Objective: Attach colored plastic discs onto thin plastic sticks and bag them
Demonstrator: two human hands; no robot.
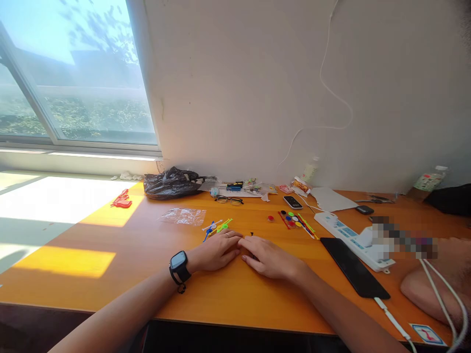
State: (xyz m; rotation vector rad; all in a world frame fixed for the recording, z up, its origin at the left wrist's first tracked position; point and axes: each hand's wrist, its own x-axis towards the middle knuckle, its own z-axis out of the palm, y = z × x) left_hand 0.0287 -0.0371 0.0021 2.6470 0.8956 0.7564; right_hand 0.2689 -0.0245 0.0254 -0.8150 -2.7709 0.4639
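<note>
My left hand, with a black watch on the wrist, rests on the wooden table with its fingers stretched out and together. Its fingertips meet those of my right hand, which lies palm down, thumb apart from the fingers. A small black piece pokes out just beyond my right fingers; something dark also shows under that palm, mostly hidden. Past my left fingers lie blue, yellow and green plastic sticks with small discs. Several coloured discs and sticks lie beyond my right hand.
A clear plastic wrapper, red toy gun, black plastic bag and glasses lie on the table. At right are a black tablet, a power strip, a small black device and another person's arm.
</note>
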